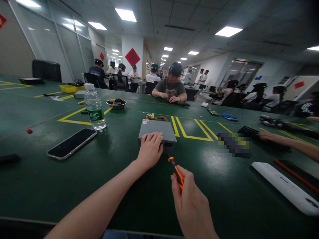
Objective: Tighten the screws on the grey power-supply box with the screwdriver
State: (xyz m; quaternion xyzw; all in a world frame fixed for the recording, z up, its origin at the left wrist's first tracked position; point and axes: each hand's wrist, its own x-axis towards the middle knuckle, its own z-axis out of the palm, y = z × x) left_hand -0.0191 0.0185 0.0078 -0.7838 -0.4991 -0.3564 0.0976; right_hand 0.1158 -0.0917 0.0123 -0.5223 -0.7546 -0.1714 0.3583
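A grey metal computer power supply unit (pixel 159 127) lies on the green table, with coloured cables (pixel 157 118) coming out of its far side. My left hand (pixel 150 149) holds it at the near left, fingers laid over the top and thumb down by the near side. An orange and black screwdriver (pixel 177 174) is gripped in my right hand (pixel 190 196). Its shaft points toward the near right side of the unit; whether the tip touches is too small to tell.
Left of the unit are a phone (pixel 72 143), a water bottle (pixel 94 109) and a metal bowl (pixel 116 104). At the right lie a long white object (pixel 284 186) and another person's arm (pixel 281 141). A person (pixel 171 86) sits across the table (pixel 119 196).
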